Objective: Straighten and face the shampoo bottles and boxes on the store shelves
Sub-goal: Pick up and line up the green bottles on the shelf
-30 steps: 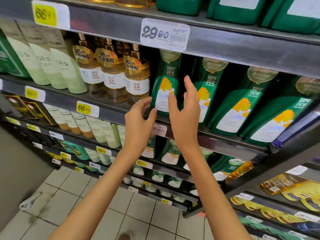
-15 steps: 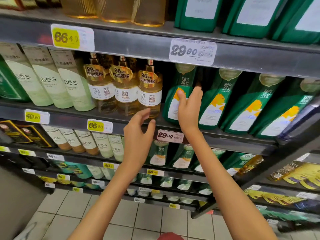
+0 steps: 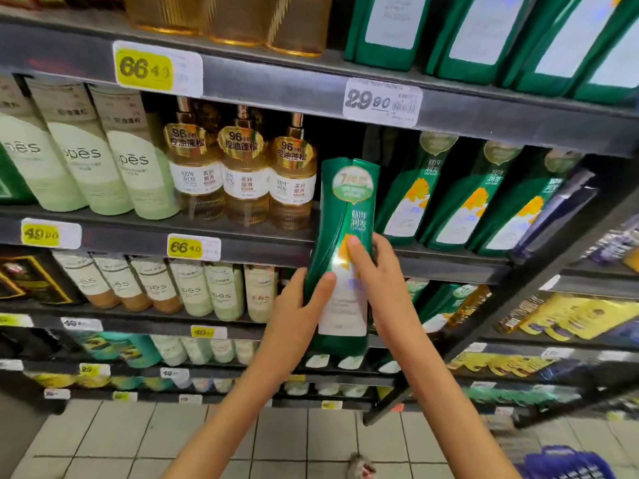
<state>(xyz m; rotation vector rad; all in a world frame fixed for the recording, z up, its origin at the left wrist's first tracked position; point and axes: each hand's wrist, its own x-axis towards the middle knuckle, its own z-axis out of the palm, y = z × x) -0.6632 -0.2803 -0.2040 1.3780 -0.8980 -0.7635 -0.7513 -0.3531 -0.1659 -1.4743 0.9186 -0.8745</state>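
The green shampoo bottle [image 3: 349,202] is off the shelf and in the air in front of the shelf's front lip [image 3: 269,242], close to upright, with its label turned toward us. Our left grip [image 3: 294,309] wraps the lower left side with the thumb laid across the label. Our right grip [image 3: 383,278] curls round the right edge, one fingertip pressed on the yellow leaf print. Both are closed round the bottle, so we judge the hold secure enough to steer it. Behind it is a dark gap [image 3: 342,143], which looks like the slot to fill. To the right, the row of green bottles [image 3: 463,209] leans to one side, tops to the right. To the left, the amber pump bottles [image 3: 243,174] stand just beside the gap. To do this well, we would lift the base clear of the lip and set it down flat. We would slide it in no further than the neighbours' fronts, with the label square to the aisle. We should go in straight, since drifting left could knock the pump bottles. We should also let go only once the bottle stands by itself. The leaning row likely wants righting next.
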